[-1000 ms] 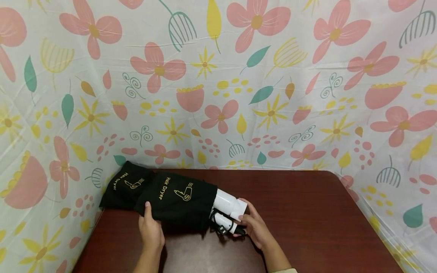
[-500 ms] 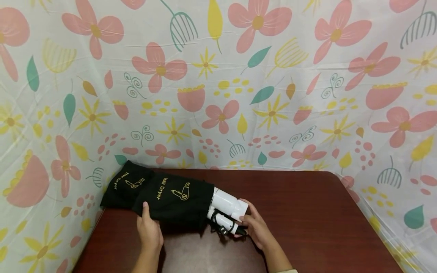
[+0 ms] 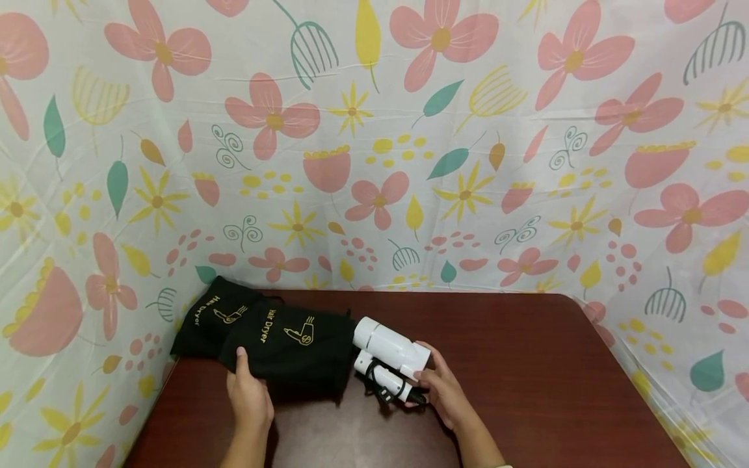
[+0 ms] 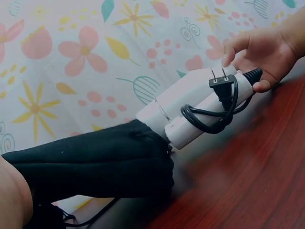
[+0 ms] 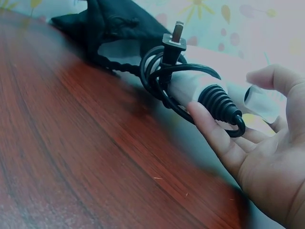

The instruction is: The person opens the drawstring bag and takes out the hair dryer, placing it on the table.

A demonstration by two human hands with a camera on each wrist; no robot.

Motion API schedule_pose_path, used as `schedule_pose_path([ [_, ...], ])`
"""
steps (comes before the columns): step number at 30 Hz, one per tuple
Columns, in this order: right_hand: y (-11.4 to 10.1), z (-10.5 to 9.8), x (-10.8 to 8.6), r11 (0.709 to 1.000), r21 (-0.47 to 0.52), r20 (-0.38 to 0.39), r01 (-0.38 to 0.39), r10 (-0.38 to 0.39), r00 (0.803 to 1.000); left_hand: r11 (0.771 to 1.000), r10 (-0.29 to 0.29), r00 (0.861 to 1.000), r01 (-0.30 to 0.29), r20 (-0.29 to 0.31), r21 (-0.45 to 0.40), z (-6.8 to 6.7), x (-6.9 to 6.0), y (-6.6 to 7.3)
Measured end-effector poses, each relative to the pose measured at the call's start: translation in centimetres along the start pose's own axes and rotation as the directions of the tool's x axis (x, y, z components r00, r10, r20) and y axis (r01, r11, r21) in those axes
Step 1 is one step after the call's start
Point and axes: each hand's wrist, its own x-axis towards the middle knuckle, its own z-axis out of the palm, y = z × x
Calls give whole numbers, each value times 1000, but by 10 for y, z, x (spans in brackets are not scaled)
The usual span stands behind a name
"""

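Note:
A white hair dryer with its handle folded alongside the barrel lies at a slant near the table's middle. Black cord loops round the handle, and a two-pin plug sticks up from them. My right hand grips the dryer's right end, thumb and fingers around it. A black cloth bag printed "Hair Dryer" in gold has its mouth facing the dryer's left end; whether they touch, I cannot tell. My left hand holds this bag by its near side, thumb on top, other fingers hidden beneath.
A second black bag with the same print lies at the table's far left corner, partly under the first. The brown wooden table stretches to the right. A flower-patterned cloth hangs behind and at both sides.
The bag and my left hand have moved left, away from the dryer. Much more of the dryer's barrel and handle shows. My right hand has shifted slightly right.

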Motion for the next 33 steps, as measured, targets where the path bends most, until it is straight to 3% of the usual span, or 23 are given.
schedule_pose_path([
  [16,1,-1,-1,1000,10,-111,-28,28,993,1000,12,1000,-12,-4,28,-9,-2,4],
  [26,0,-5,-4,1000,-15,-81,20,-21,997,999,18,999,-16,-49,31,-17,-1,6],
  [33,-2,-9,-4,1000,-10,-110,22,-23,994,995,27,997,-21,-67,95,-22,2,6],
])
